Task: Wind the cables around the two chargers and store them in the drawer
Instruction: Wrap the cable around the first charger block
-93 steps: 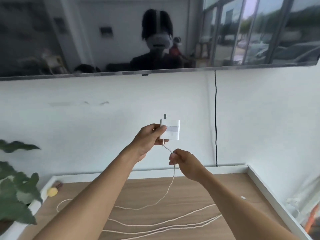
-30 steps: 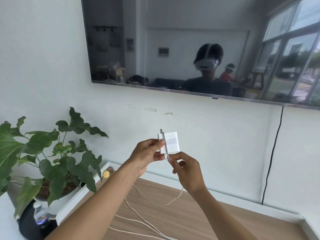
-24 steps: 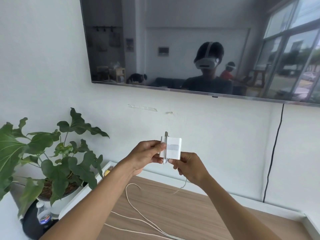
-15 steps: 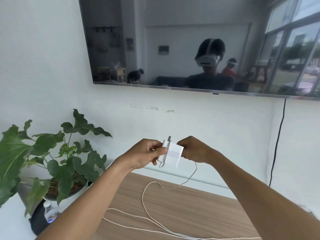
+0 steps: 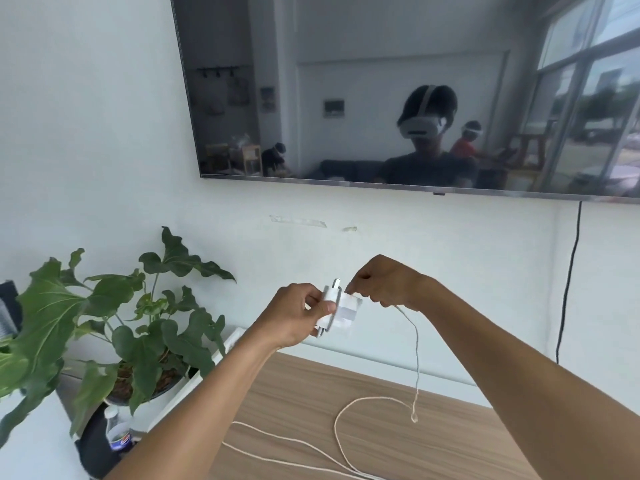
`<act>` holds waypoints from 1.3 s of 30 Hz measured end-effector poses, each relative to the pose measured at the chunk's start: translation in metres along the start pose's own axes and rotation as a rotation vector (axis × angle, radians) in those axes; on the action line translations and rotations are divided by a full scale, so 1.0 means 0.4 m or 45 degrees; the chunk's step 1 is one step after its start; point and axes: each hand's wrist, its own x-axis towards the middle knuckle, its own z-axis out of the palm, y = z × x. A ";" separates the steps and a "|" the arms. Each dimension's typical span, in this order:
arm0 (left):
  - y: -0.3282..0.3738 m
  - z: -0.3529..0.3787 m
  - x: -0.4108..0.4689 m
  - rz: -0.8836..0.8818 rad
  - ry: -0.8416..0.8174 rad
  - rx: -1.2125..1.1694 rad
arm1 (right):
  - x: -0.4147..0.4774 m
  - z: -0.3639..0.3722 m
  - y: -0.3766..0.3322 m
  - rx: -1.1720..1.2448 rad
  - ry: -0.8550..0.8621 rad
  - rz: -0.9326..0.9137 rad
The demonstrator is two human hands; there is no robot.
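Note:
A white charger (image 5: 341, 313) is held up in the air above the wooden cabinet top (image 5: 294, 403), tilted, with its metal prongs pointing up. My left hand (image 5: 298, 313) grips the charger's left side. One or two turns of white cable wrap around its body. My right hand (image 5: 377, 284) pinches the cable just above and right of the charger. From that hand the white cable (image 5: 415, 358) hangs down, loops on the wood and trails off toward the bottom edge. No drawer and no second charger are in sight.
A leafy potted plant (image 5: 114, 327) stands to the left of the cabinet, with a small bottle (image 5: 116, 434) below it. A dark wall-mounted screen (image 5: 381, 98) hangs above. A black cord (image 5: 568, 282) runs down the wall at the right.
My right hand has carried the cable up from below the charger, over its top to the right side. The loose cable on the wood has been drawn in. The view swung left.

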 end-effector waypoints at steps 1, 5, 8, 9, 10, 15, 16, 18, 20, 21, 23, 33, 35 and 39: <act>0.003 -0.002 0.000 -0.013 0.033 -0.005 | -0.004 0.007 -0.005 -0.008 0.066 -0.034; 0.027 -0.008 0.005 0.014 0.095 -0.011 | -0.008 0.036 -0.018 -0.084 0.309 -0.206; 0.045 -0.013 0.007 0.024 0.125 -0.136 | -0.019 0.040 -0.021 0.083 0.377 -0.262; 0.047 -0.016 0.007 0.023 0.144 -0.157 | -0.025 0.039 -0.022 0.148 0.371 -0.278; 0.046 -0.020 0.008 0.016 0.163 -0.173 | -0.033 0.040 -0.023 0.174 0.365 -0.302; 0.042 -0.013 0.006 -0.040 0.228 -0.304 | -0.064 0.075 -0.031 0.004 0.542 -0.427; 0.045 -0.010 0.008 -0.046 0.242 -0.350 | -0.067 0.084 -0.032 0.009 0.610 -0.459; 0.054 -0.006 0.017 -0.073 0.275 -0.472 | -0.074 0.100 -0.031 -0.001 0.737 -0.554; 0.065 -0.014 0.030 -0.112 0.313 -0.614 | -0.077 0.118 -0.024 -0.052 0.814 -0.651; 0.073 -0.022 0.035 -0.130 0.324 -0.679 | -0.077 0.129 -0.020 -0.069 0.834 -0.685; 0.089 -0.041 0.042 -0.140 0.320 -0.786 | -0.078 0.146 -0.011 -0.068 0.880 -0.739; 0.134 -0.080 0.030 -0.134 0.215 -0.976 | -0.090 0.187 0.018 0.313 0.907 -0.727; 0.135 -0.082 0.024 -0.130 0.201 -0.959 | -0.089 0.188 0.016 0.380 0.886 -0.706; 0.127 -0.087 0.018 -0.111 0.180 -0.956 | -0.084 0.177 0.014 0.410 0.808 -0.662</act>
